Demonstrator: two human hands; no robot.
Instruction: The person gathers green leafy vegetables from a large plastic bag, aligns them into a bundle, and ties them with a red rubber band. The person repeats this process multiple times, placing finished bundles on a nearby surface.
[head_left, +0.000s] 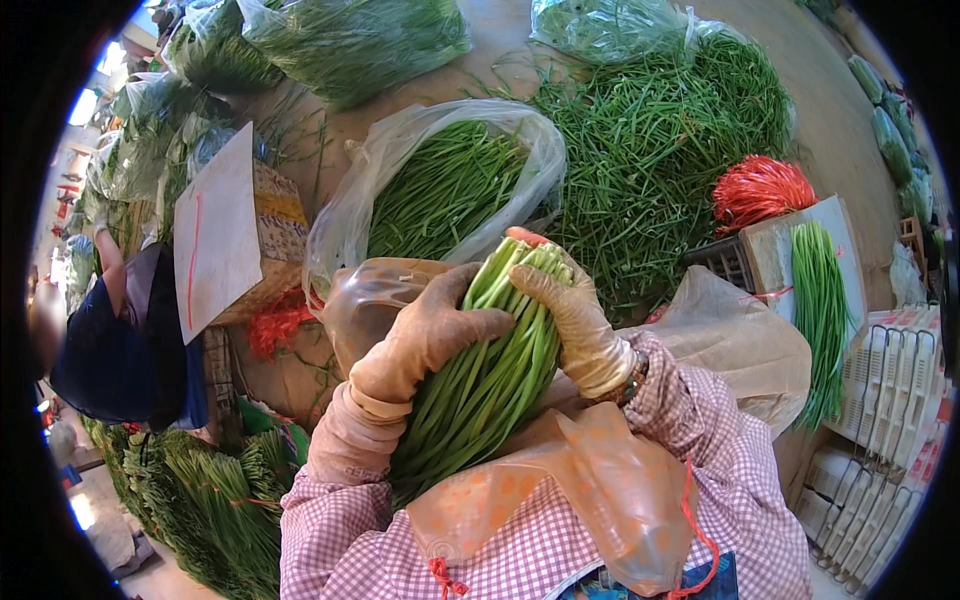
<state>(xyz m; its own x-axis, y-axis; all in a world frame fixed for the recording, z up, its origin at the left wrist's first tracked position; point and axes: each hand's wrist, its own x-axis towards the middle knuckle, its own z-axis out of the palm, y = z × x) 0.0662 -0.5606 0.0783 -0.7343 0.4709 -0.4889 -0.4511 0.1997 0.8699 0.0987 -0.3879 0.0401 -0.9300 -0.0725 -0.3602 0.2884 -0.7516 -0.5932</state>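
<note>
Both my hands wear stained latex-like gloves and clasp a thick bunch of long green vegetable stalks (480, 390), pale cut ends upward. My left hand (435, 337) wraps the bunch from the left, its thumb across the stalks. Around the right side, near the pale ends, my right hand (570, 307) is closed, with its thumb over the stalks and fingertips behind. The leafy ends lie towards my lap, over a plastic apron (600, 480). Just beyond my hands, an opened clear plastic bag (551, 150) holds more green stalks (442, 195).
A loose heap of greens (645, 157) lies ahead. Right are red ties (761, 191), a bundle of green stalks (817, 315) on a board and white plastic crates (892, 390). Left are a board-topped box (217, 232), another person (112, 337) and tied bundles (217, 502).
</note>
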